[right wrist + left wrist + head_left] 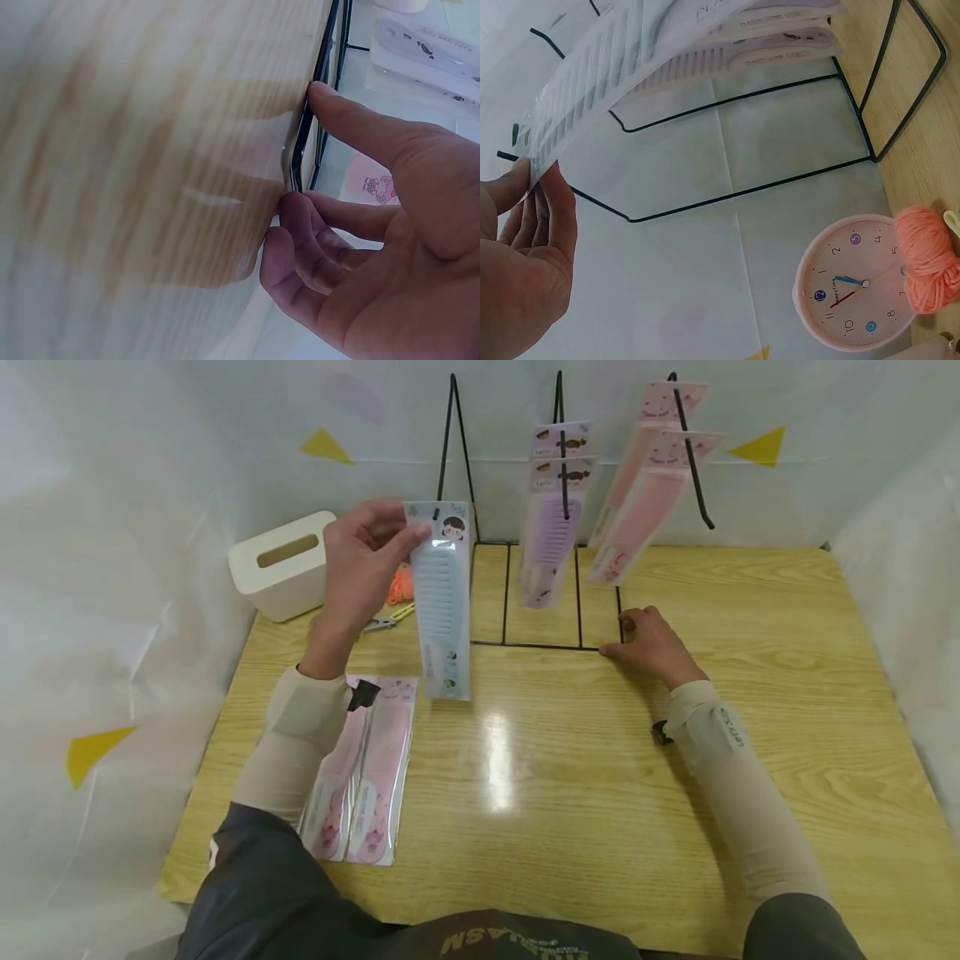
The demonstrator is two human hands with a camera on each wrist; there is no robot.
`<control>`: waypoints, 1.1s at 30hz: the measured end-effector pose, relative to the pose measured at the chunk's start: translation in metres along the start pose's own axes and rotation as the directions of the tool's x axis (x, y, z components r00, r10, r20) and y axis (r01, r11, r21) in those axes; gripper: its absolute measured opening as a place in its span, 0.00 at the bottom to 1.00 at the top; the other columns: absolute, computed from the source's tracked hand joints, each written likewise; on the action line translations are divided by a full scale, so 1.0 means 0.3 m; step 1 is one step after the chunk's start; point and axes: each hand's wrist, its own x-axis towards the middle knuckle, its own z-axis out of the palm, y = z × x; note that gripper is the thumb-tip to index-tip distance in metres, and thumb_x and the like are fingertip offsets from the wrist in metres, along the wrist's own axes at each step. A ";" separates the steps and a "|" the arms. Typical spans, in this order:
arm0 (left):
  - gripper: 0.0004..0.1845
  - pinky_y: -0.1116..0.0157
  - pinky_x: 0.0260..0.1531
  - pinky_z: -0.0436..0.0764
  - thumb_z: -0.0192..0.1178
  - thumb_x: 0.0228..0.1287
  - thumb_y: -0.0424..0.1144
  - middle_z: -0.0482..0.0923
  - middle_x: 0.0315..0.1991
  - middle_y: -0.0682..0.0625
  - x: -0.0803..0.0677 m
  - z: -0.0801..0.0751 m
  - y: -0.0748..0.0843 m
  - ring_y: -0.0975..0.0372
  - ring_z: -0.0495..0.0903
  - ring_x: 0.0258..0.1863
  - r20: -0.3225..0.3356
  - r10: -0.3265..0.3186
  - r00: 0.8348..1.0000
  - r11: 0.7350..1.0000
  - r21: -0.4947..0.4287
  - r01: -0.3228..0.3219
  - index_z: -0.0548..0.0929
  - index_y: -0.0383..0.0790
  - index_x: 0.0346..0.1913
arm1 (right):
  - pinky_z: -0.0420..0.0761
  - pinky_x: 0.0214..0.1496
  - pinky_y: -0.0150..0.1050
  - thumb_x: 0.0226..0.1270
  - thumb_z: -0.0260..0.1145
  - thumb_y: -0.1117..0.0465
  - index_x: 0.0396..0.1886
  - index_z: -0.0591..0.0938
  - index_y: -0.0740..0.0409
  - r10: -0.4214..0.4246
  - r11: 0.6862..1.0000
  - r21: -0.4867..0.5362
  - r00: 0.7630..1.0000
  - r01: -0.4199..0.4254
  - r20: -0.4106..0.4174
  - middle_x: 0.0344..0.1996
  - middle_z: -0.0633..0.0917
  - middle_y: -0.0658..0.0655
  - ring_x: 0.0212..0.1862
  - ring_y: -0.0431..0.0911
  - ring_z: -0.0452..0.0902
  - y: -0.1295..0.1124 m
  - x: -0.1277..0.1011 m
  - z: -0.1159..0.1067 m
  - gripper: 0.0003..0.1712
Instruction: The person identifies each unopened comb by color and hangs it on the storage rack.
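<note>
My left hand pinches the top of a light blue comb package and holds it up in front of the left hook of a black wire rack. The left wrist view shows those fingers on the package's edge. My right hand rests on the table, its thumb and fingertips pressed against the front right corner of the rack base. Purple comb packages hang on the middle hook, pink ones on the right hook.
Two pink comb packages lie flat on the wooden table under my left forearm. A white tissue box, orange yarn and small yellow-handled pliers sit at the back left. A pink clock stands beside the yarn.
</note>
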 end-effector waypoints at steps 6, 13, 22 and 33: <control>0.11 0.68 0.36 0.84 0.71 0.61 0.34 0.86 0.36 0.49 0.097 0.034 -0.046 0.60 0.83 0.33 -0.042 -0.048 0.998 0.998 0.026 0.049 0.85 0.35 0.45 | 0.67 0.65 0.64 0.68 0.69 0.50 0.72 0.61 0.74 0.003 1.000 0.006 1.000 -0.003 -0.002 0.60 0.68 0.73 0.59 0.65 0.68 0.005 0.002 -0.002 0.45; 0.08 0.68 0.48 0.81 0.67 0.66 0.33 0.85 0.42 0.46 0.260 0.085 -0.087 0.59 0.81 0.41 -0.090 -0.061 0.994 0.998 0.020 0.063 0.83 0.36 0.46 | 0.69 0.64 0.63 0.69 0.69 0.50 0.73 0.61 0.73 0.011 1.000 0.014 1.000 -0.011 0.004 0.59 0.68 0.72 0.58 0.65 0.69 0.008 0.007 -0.002 0.45; 0.03 0.69 0.47 0.78 0.63 0.68 0.31 0.83 0.39 0.47 0.376 0.124 -0.127 0.61 0.81 0.42 -0.129 -0.034 0.991 0.999 -0.024 0.031 0.81 0.38 0.42 | 0.69 0.64 0.63 0.68 0.70 0.52 0.72 0.62 0.74 0.010 1.000 0.014 1.000 -0.010 -0.014 0.57 0.69 0.72 0.56 0.64 0.70 -0.013 -0.005 -0.001 0.44; 0.13 0.69 0.51 0.78 0.62 0.69 0.31 0.84 0.45 0.46 0.384 0.117 -0.123 0.61 0.81 0.45 -0.075 -0.025 0.997 1.000 0.012 0.026 0.81 0.36 0.54 | 0.71 0.61 0.62 0.68 0.69 0.51 0.71 0.63 0.72 0.008 1.000 -0.002 1.000 -0.009 -0.019 0.56 0.70 0.70 0.53 0.62 0.70 0.008 0.002 0.006 0.42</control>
